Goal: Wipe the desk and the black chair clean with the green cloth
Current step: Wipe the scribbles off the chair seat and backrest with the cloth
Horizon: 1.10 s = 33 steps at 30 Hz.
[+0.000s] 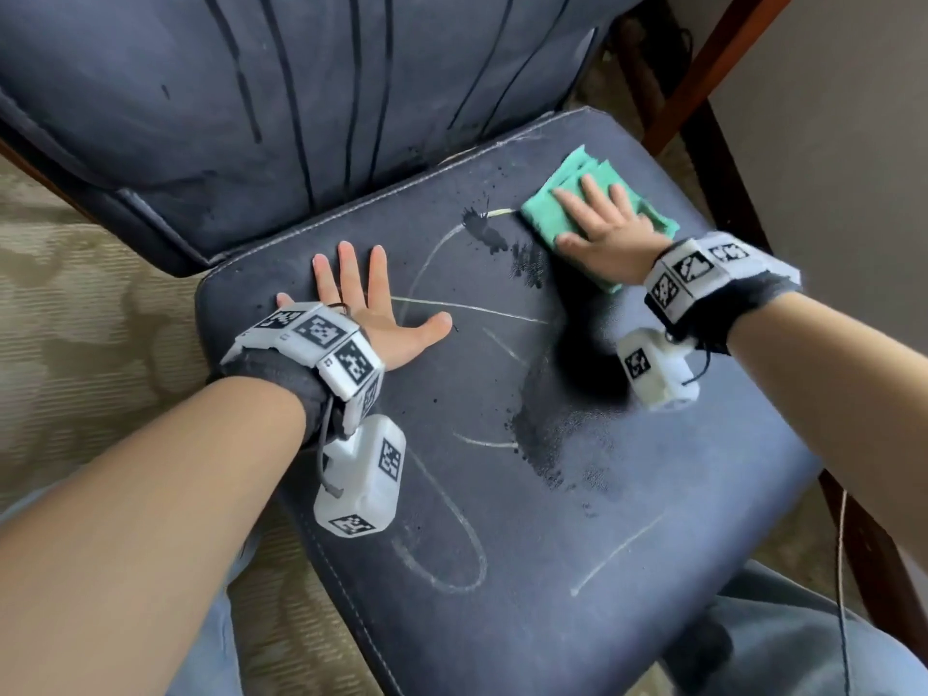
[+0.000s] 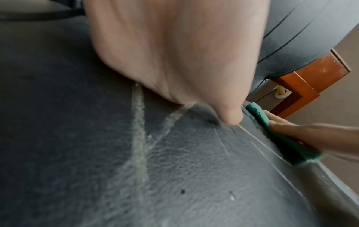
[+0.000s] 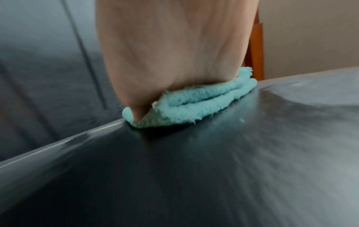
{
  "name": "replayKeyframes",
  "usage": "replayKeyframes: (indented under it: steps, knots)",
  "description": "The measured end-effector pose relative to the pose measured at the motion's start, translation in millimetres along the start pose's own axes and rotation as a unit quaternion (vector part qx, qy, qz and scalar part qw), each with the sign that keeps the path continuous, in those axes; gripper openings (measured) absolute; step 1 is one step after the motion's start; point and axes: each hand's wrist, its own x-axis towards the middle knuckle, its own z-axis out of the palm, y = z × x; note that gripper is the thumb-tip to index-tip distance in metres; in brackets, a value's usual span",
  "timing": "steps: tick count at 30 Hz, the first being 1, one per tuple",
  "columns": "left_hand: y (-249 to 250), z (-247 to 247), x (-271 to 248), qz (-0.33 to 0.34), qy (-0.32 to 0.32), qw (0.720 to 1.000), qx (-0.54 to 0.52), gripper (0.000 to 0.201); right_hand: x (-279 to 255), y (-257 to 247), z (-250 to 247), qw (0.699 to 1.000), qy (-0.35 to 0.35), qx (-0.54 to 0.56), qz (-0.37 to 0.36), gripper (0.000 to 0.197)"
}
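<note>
One black chair (image 1: 502, 494), chalk lines and dark smudges on its seat. One green cloth (image 1: 562, 203), folded. Two hands: left hand (image 1: 371, 308) flat on the seat, right hand (image 1: 607, 223) flat on the cloth. Two wrist bands with tags, one per wrist (image 1: 321, 349). Two camera boxes (image 1: 361, 474).

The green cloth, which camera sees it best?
The head view: the whole green cloth lies on the chair seat under the right hand. The right wrist view shows its folded edge, the left wrist view a thin strip.
</note>
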Motion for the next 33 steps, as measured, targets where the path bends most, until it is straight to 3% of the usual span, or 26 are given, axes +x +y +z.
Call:
replayKeyframes:
  steps: [4,7,9,11,14,16,21,23,28,33]
  knots:
    - [0.1,0.4,0.3,-0.001,-0.003,1.000,-0.001,0.100,44.8,1.1,-24.5,0.992,0.067,0.047,0.093,0.062]
    - [1.8,0.7,-0.4,-0.002,-0.005,1.000,-0.008,0.101,69.8,-1.6,-35.7,0.990,0.095,0.017,0.107,0.064]
    - [2.5,2.0,0.5,-0.001,0.001,1.000,-0.009,0.103,76.4,-2.5,-40.6,0.992,0.096,-0.027,0.077,0.069]
    - [2.1,2.9,1.3,0.001,0.005,1.000,-0.008,0.103,71.4,-9.2,-42.8,0.995,0.073,-0.060,0.015,0.059]
    - [0.4,3.9,2.9,0.003,0.005,1.000,0.003,0.105,57.6,-20.9,-36.3,0.999,0.027,-0.023,0.004,0.053]
    - [0.6,3.8,2.6,0.001,0.012,1.000,-0.001,0.105,42.0,-28.7,-26.5,0.998,0.036,-0.040,-0.033,0.054]
    - [2.6,-0.3,-0.8,0.003,0.005,1.000,-0.003,0.103,-21.9,-26.8,2.2,0.981,-0.047,-0.094,-0.165,0.059]
    - [3.9,-1.1,-1.0,0.003,0.007,1.000,0.000,0.103,-32.9,-25.8,8.4,0.979,-0.051,-0.086,-0.178,0.059]
    - [4.9,0.8,2.7,0.003,0.020,1.000,0.001,0.104,-2.3,-26.6,-1.6,0.991,-0.010,-0.035,-0.127,0.057]
    - [4.7,0.8,3.6,0.005,0.016,1.000,0.004,0.104,59.3,-30.8,-31.3,0.999,0.024,0.009,-0.026,0.057]
